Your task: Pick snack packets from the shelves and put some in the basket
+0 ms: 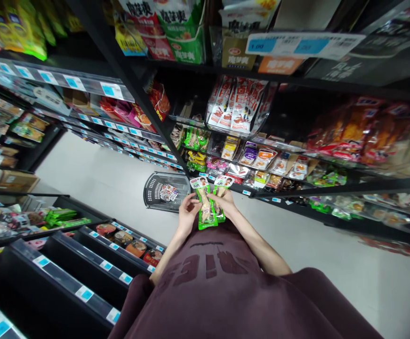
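Observation:
Two green-edged snack packets are held side by side in front of my body, each with a clear window over a pale piece that looks like a chicken foot. My left hand point(189, 210) has its fingers curled at the left edge of the left snack packet point(206, 209). My right hand point(226, 202) grips the right snack packet point(221, 215), and its fingertips reach the left packet's edge. The left packet partly overlaps the right one. On the floor just left of my hands stands a grey shopping basket point(151, 190) with several small packets point(169, 192) in it.
Ahead, a black shelf unit point(187, 68) holds hanging and boxed snacks, including white-red bags point(240, 106). A price label strip point(303, 44) juts out at the upper right. Lower left stands a tiered black rack point(74, 268) with bowl-shaped packs point(136, 248). Pale floor point(95, 174) runs between them.

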### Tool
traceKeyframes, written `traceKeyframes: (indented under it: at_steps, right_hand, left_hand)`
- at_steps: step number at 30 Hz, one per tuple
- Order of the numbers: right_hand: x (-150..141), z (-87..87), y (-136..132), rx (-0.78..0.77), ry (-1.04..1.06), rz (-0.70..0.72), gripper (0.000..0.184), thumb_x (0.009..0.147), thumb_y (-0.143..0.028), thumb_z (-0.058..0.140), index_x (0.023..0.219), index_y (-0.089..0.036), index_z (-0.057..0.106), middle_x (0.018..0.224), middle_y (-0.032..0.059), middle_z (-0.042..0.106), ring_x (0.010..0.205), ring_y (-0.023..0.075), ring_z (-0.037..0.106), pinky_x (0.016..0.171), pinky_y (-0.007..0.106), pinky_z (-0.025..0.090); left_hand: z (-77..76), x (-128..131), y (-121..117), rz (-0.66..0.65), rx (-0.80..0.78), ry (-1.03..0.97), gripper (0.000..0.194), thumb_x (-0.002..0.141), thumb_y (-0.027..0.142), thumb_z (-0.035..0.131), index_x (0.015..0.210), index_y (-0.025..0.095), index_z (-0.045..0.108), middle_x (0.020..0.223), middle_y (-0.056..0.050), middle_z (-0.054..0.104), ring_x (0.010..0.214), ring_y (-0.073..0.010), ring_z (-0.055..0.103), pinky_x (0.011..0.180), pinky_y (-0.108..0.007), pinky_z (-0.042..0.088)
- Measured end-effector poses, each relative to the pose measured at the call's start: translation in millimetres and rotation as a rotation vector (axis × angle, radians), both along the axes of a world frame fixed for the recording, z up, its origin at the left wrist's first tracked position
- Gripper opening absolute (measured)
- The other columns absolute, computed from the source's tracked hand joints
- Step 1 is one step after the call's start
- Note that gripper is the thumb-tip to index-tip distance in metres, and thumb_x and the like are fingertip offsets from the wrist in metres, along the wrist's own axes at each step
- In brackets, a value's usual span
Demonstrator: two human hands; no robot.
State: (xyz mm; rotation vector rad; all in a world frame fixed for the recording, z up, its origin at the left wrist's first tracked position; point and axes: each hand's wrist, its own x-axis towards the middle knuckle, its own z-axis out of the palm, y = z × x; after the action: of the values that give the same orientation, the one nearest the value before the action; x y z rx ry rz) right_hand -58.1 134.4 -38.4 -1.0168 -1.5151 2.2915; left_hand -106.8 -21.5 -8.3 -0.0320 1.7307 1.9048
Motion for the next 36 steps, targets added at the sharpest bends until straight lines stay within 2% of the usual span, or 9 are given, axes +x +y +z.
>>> traceKeyframes:
  at_steps: [4,7,9,13,17,22,30,36]
  right_hand:
    - [-4.6,1.2,3.1,-0.039,-0.002,-0.102,0.040,0.055,-0.040,0.088,0.062,-0.019,0.056,0.057,-0.0042,0.057,0.048,0.0096,0.050,0.046,0.022,0.043]
    - [-7.7,0.1,5.5,-0.045,-0.009,-0.157,0.042,0.054,-0.039,0.089,0.061,-0.019,0.053,0.056,-0.0053,0.054,0.048,0.0094,0.050,0.047,0.022,0.044]
    - [-9.1,-1.9,7.2,-0.053,-0.009,-0.154,0.042,0.054,-0.039,0.089,0.062,-0.019,0.054,0.057,-0.0052,0.055,0.050,0.0103,0.052,0.049,0.023,0.046]
    - [-11.8,-3.9,11.1,-0.058,0.011,-0.135,0.040,0.054,-0.037,0.089,0.066,-0.019,0.056,0.059,-0.0048,0.057,0.053,0.0119,0.055,0.051,0.025,0.048]
    - [-16.1,2.2,15.1,-0.089,0.035,-0.141,0.040,0.053,-0.035,0.090,0.064,-0.019,0.054,0.057,-0.0056,0.056,0.050,0.0117,0.055,0.048,0.024,0.046]
    - [-19.7,9.3,18.0,-0.109,0.067,-0.162,0.040,0.053,-0.033,0.090,0.064,-0.019,0.054,0.058,-0.0058,0.056,0.051,0.0113,0.056,0.049,0.023,0.047]
    - [-15.5,3.9,22.4,-0.113,0.036,-0.170,0.040,0.053,-0.036,0.090,0.064,-0.020,0.055,0.054,-0.0056,0.055,0.049,0.0127,0.056,0.046,0.024,0.047]
    - [-9.7,-1.6,25.6,-0.139,0.016,-0.163,0.032,0.057,-0.033,0.089,0.069,-0.020,0.061,0.062,-0.0026,0.062,0.054,0.0140,0.060,0.052,0.027,0.052]
  left_hand:
    - [-3.8,0.8,1.2,-0.105,0.035,-0.122,0.070,0.060,0.031,0.087,0.123,0.024,0.054,0.106,-0.004,0.066,0.087,-0.0147,0.064,0.081,-0.028,0.051]
    - [-6.0,1.5,3.7,-0.225,0.061,-0.168,0.060,0.064,0.033,0.085,0.117,0.020,0.060,0.107,-0.007,0.069,0.093,-0.0189,0.065,0.085,-0.031,0.051]
    - [-7.9,0.6,5.2,-0.248,0.074,-0.170,0.050,0.068,0.035,0.083,0.111,0.018,0.064,0.103,-0.007,0.071,0.089,-0.0193,0.066,0.084,-0.032,0.051]
    - [-11.4,-4.3,7.5,-0.180,0.062,-0.151,0.045,0.065,0.037,0.084,0.102,0.017,0.069,0.095,-0.005,0.072,0.083,-0.0180,0.066,0.079,-0.029,0.051]
    - [-10.7,-9.8,11.0,-0.112,0.025,-0.116,0.041,0.062,0.040,0.085,0.092,0.014,0.073,0.083,-0.004,0.073,0.072,-0.0158,0.064,0.071,-0.026,0.050]
    - [-8.2,-13.6,16.0,-0.071,-0.047,-0.019,0.038,0.061,0.038,0.086,0.086,0.012,0.074,0.081,-0.005,0.073,0.071,-0.0150,0.063,0.069,-0.025,0.049]
    - [-13.2,-10.5,21.2,-0.056,-0.099,0.018,0.037,0.063,0.039,0.084,0.082,0.013,0.068,0.076,-0.004,0.071,0.067,-0.0143,0.062,0.066,-0.025,0.048]
    - [-15.1,-7.8,21.6,-0.032,-0.204,0.135,0.033,0.066,0.040,0.082,0.077,0.015,0.064,0.069,0.000,0.066,0.064,-0.0124,0.058,0.062,-0.023,0.043]
